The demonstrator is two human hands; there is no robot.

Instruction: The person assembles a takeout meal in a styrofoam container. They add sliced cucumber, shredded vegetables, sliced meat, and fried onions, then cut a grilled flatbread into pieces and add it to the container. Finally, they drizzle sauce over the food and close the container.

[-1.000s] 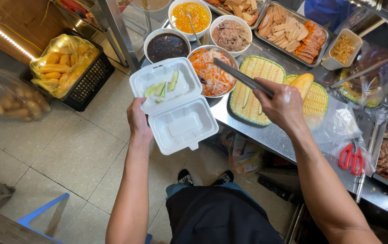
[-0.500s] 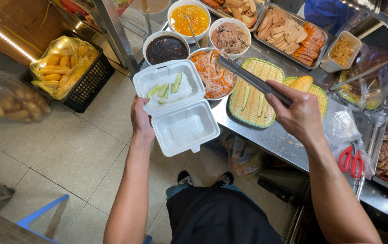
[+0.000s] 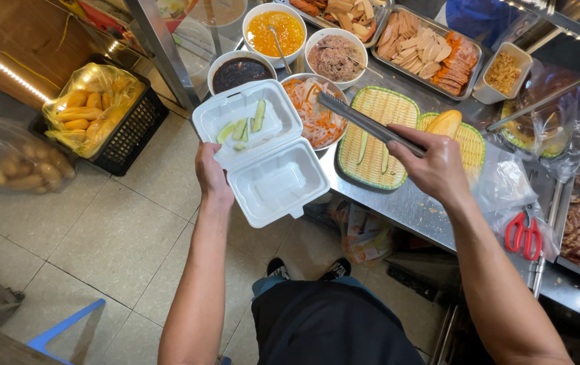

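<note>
My left hand holds an open white foam box from below. Several cucumber strips lie in its far half; the near half is empty. My right hand grips metal tongs, whose tips reach over a bowl of shredded carrot and radish beside the box. Under the tongs a green-rimmed woven tray carries a few cucumber strips.
On the steel counter stand a dark sauce bowl, an orange sauce bowl, a minced meat bowl, a tray of sliced meats and red scissors. A black crate of bread rolls sits on the tiled floor.
My right hand has drawn the tongs back from the woven tray toward the carrot bowl. The foam box has shifted a little nearer the counter.
</note>
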